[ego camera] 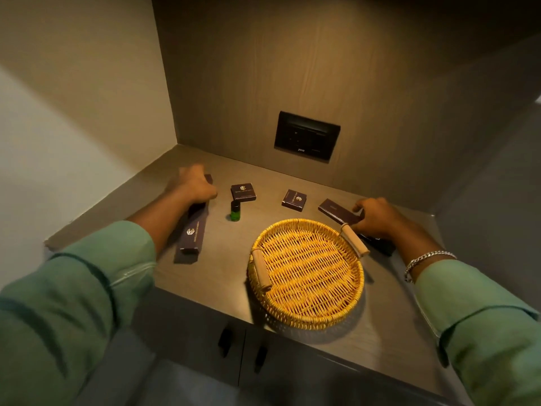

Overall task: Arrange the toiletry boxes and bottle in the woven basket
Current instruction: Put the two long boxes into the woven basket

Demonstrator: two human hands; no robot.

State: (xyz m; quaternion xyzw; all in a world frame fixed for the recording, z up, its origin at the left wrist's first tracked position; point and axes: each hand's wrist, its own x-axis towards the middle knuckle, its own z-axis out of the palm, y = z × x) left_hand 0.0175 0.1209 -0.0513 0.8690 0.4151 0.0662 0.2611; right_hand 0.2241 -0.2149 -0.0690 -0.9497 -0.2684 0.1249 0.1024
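A round woven basket (307,313) with two wooden handles sits at the counter's front centre, with nothing in it. My left hand (191,186) is closed around the far end of a long dark box (194,232) lying to the basket's left. My right hand (377,216) grips another long dark box (336,210) just behind the basket's right handle; its near end is hidden under my wrist. Two small square dark boxes (243,191) (294,199) lie at the back. A small green bottle (235,210) with a black cap stands upright between the left box and the basket.
The grey counter (222,271) sits in a wood-panelled alcove, with walls close on the left, back and right. A black switch panel (306,135) is on the back wall. Cabinet doors with dark handles (224,342) are below the front edge.
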